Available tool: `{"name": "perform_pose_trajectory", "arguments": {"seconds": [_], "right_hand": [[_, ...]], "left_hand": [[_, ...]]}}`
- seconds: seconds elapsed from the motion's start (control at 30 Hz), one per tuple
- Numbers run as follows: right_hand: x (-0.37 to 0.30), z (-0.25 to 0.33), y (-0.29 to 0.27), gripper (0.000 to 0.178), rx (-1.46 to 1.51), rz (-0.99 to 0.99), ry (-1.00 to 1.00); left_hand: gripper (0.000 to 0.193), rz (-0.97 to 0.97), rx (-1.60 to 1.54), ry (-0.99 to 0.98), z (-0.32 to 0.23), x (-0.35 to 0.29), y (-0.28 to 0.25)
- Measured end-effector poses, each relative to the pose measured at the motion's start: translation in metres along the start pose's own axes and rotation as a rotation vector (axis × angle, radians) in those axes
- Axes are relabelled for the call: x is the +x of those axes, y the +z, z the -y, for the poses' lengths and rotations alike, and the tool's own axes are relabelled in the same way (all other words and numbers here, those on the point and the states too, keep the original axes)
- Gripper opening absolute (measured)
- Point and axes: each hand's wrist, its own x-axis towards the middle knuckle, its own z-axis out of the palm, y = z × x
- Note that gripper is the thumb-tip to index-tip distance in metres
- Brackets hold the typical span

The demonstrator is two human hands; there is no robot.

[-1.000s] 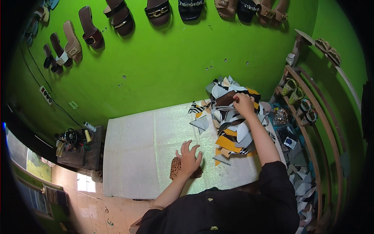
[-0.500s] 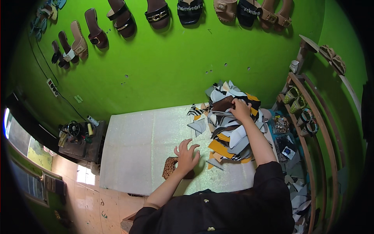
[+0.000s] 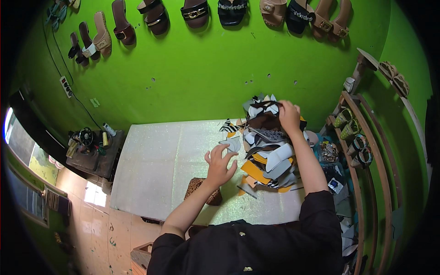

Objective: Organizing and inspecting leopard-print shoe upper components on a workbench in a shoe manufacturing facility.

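Observation:
A heaped pile of cut scraps [image 3: 280,158] in white, grey, yellow, black and zebra print lies on the right part of the pale table. My right hand [image 3: 290,119] is at the far side of this heap, its fingers curled on the edge of a dark brown scrap [image 3: 265,120]. The fingertips are partly hidden. My left hand [image 3: 221,166] hovers over the table left of the heap with fingers spread, holding nothing. Below it, partly covered by my forearm, lies a leopard-print piece [image 3: 196,185].
The table [image 3: 149,160] stands against a green wall hung with sandals [image 3: 196,13]. A sewing machine [image 3: 87,137] is at the left. On the right stands a wooden rack [image 3: 373,183] with sandals, beside bags and more scraps [image 3: 349,229].
My right hand has shifted slightly farther and to the right, and scraps at the heap's top have moved with it. My left hand has risen a little away from the leopard-print piece.

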Motion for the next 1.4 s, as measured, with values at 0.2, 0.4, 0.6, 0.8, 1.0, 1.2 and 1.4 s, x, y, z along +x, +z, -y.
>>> {"name": "perform_pose_trajectory", "arguments": {"seconds": [0.2, 0.4, 0.6, 0.8, 1.0, 1.2, 1.4], "right_hand": [[0.011, 0.048, -0.047, 0.011, 0.119, -0.226, -0.124], [-0.029, 0.118, -0.07, 0.012, 0.429, 0.204, -0.381], [-0.085, 0.162, -0.055, 0.015, 0.713, 0.53, -0.385], [-0.128, 0.187, -0.029, 0.035, 0.862, 1.028, 0.132], [-0.172, 0.194, 0.026, 0.037, 1.245, 1.042, 0.475], [-0.22, 0.202, 0.082, 0.047, 1.069, 0.846, 0.641], [-0.28, 0.214, 0.122, 0.046, 0.804, 0.829, 0.653]], "left_hand": [[0.029, -0.126, -0.018, 0.027, -0.021, 0.036, -0.015], [0.084, -0.254, -0.169, 0.103, -0.049, 0.053, -0.055], [0.028, 0.384, -0.682, -0.365, -0.021, 0.025, -0.091], [0.022, 0.379, -0.606, -0.58, 0.026, -0.033, -0.108], [0.02, 0.231, -0.645, -0.742, 0.069, -0.08, -0.101], [0.021, 0.097, -0.529, -0.713, 0.109, -0.106, -0.074], [0.033, 0.125, -0.533, -0.925, 0.158, -0.151, -0.031]]}}
